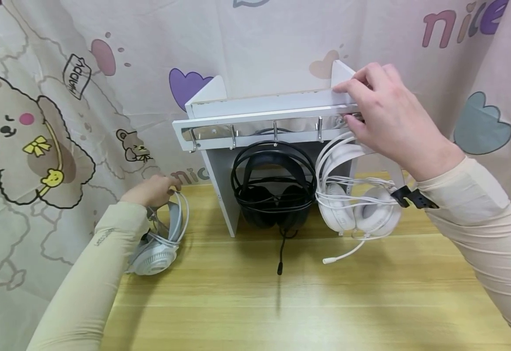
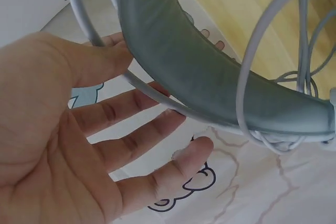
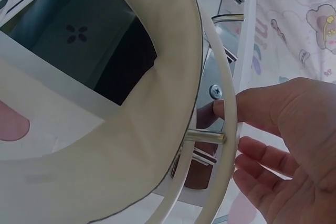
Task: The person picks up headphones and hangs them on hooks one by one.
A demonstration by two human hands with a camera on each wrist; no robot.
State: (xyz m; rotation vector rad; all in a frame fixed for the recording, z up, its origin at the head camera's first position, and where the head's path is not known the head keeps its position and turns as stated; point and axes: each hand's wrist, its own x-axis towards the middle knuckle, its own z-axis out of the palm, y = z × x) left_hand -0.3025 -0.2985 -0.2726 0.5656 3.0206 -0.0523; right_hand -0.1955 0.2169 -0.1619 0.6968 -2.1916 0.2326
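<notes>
My left hand (image 1: 156,189) holds a pale grey-white headset (image 1: 154,256) at its padded headband (image 2: 184,61), thumb and forefinger at the band and its looped cable. This headset hangs low at the left, just over the table. My right hand (image 1: 388,112) grips the right end of a white hook rack (image 1: 255,117), thumb on the front rail and fingers over the top. Right below that hand, a white headset (image 1: 375,209) with bundled cable hangs from a metal hook (image 3: 207,136). A black headset (image 1: 277,195) hangs on a middle hook, its boom mic pointing down.
The rack stands on a wooden table (image 1: 281,312) against a printed cloth (image 1: 277,44). Several metal hooks line its front rail, with bare ones such as this hook (image 1: 192,140) at the left end. The cloth also runs along the left side.
</notes>
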